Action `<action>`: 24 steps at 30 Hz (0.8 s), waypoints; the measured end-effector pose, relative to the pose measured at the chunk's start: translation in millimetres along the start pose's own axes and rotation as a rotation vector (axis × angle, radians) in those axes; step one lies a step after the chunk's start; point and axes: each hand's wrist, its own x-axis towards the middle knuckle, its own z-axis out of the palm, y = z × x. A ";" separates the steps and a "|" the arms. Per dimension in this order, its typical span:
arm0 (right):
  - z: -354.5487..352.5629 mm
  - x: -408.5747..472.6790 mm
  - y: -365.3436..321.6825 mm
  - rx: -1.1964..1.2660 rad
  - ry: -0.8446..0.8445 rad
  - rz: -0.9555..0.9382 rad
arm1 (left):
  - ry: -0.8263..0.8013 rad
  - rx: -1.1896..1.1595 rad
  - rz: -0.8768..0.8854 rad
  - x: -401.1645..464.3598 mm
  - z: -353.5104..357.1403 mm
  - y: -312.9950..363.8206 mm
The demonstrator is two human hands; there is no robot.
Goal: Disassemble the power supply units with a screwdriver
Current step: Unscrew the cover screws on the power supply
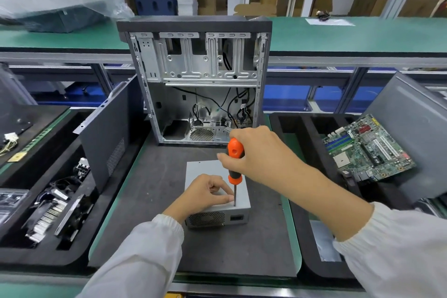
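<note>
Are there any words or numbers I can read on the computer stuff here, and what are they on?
No text can be read anywhere.
Motherboard: tiny markings, too small and blurred to read.
Power supply unit: plain grey metal, no label showing on the visible faces.
Screwdriver: orange and black handle, no readable brand.
Computer case: bare metal, no words visible.

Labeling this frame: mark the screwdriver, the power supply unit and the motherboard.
screwdriver (235, 152): head view, on the orange handle.
power supply unit (202, 169): head view, on the bare grey top panel.
motherboard (370, 150): head view, on the middle of the green board.
</note>
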 end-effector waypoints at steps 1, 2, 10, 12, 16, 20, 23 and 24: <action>-5.6 1.5 1.9 -0.004 -0.053 -0.015 | 0.002 -0.009 0.002 0.1 0.1 -0.1; -12.2 3.1 4.6 0.000 -0.111 -0.029 | 0.004 -0.020 0.002 0.3 -0.2 0.6; -56.9 28.4 19.2 -0.039 -0.655 -0.122 | -0.180 -0.080 0.024 -0.9 -9.5 11.6; -56.7 32.5 17.1 -0.102 -0.651 -0.132 | -0.172 -0.097 0.046 -0.6 -5.5 18.1; -42.9 32.1 5.1 -0.152 -0.539 -0.123 | -0.095 -0.161 0.053 0.7 0.8 25.2; -31.4 34.0 -6.3 -0.497 -0.326 -0.057 | -0.085 -0.175 0.041 -0.1 1.5 29.0; -32.5 34.7 -6.9 -0.513 -0.419 -0.192 | -0.066 -0.230 0.043 0.0 0.3 29.6; -37.4 35.2 -5.4 -0.454 -0.495 -0.236 | -0.051 -0.261 0.030 0.5 -1.0 29.6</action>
